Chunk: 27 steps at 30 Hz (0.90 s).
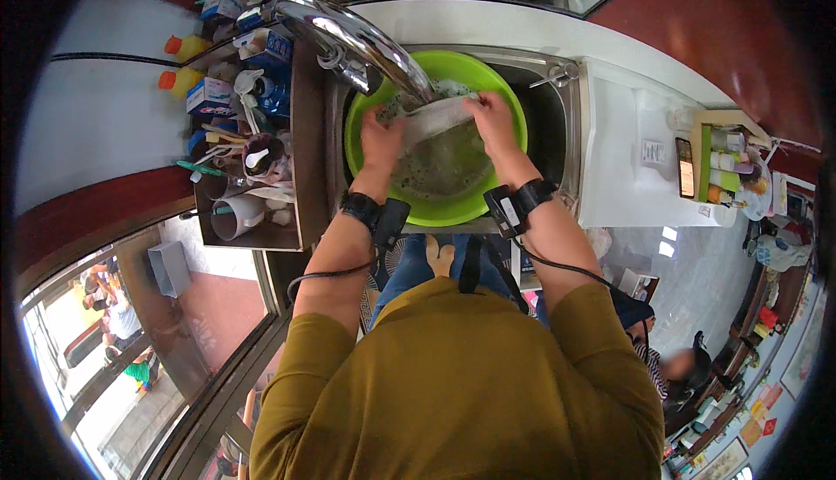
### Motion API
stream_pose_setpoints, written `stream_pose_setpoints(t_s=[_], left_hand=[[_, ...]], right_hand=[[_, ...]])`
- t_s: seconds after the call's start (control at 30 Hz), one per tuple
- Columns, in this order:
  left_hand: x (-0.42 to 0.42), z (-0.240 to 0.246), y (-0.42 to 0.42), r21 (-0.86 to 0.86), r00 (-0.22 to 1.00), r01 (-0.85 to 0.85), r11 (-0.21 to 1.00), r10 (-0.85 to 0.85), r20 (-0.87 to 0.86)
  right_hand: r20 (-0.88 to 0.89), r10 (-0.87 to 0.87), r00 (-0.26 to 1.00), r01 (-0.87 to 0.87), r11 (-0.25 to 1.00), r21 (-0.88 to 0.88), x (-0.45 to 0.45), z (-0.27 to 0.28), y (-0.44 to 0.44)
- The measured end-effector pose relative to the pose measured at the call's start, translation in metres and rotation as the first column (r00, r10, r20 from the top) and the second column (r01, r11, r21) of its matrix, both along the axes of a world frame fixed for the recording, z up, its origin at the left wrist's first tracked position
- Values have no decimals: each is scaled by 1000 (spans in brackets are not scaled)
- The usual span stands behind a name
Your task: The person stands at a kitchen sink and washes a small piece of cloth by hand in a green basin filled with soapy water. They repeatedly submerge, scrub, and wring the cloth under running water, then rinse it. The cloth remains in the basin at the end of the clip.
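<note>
A green plastic basin (432,211) stands in a steel sink (573,147), holding murky water (444,166) with foam on it. Stretched over the water is a pale, wet cloth (436,120), blurred in places. My left hand (382,140) grips its left end near the basin's left side. At the right, my right hand (491,120) pinches the other end between thumb and fingers. The chrome faucet (366,36) arches over the basin, its spout end just above the cloth. Whether water runs from it I cannot tell.
Left of the sink, a shelf box (251,245) holds a white cup (238,215), toothpaste boxes (209,96) and other toiletries. A white counter (614,179) lies to the right, with a phone (684,168) leaning at its far end. Another person (653,365) is at the lower right.
</note>
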State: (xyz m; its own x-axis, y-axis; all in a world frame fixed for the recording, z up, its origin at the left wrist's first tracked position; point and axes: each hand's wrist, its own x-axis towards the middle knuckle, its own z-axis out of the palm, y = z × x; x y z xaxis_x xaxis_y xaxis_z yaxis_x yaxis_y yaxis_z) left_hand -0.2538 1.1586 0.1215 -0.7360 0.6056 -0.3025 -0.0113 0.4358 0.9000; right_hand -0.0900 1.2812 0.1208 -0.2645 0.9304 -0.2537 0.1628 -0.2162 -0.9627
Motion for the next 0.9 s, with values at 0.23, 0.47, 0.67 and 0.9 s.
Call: stream_pose_setpoints(t_s=[0.23,0.47,0.67,0.9], left_hand=[[-1,-7,-14,112,961,41,993,-9,-276],[20,-76,-31,-413,990,129,902,-144,-6],[24,-79,-32,-257,962,269,928,-247,117],[23,-49,-22,16,317,-199,980,49,947]], right_hand=[[302,36,953,-104,972,213,12,3,-9],[686,235,689,-299,954,-26,17,-10,-24],[784,238,573,-269,958,-95,-16,-34,-45],[137,400,906,-369,907,-204,-55,-16,-81]])
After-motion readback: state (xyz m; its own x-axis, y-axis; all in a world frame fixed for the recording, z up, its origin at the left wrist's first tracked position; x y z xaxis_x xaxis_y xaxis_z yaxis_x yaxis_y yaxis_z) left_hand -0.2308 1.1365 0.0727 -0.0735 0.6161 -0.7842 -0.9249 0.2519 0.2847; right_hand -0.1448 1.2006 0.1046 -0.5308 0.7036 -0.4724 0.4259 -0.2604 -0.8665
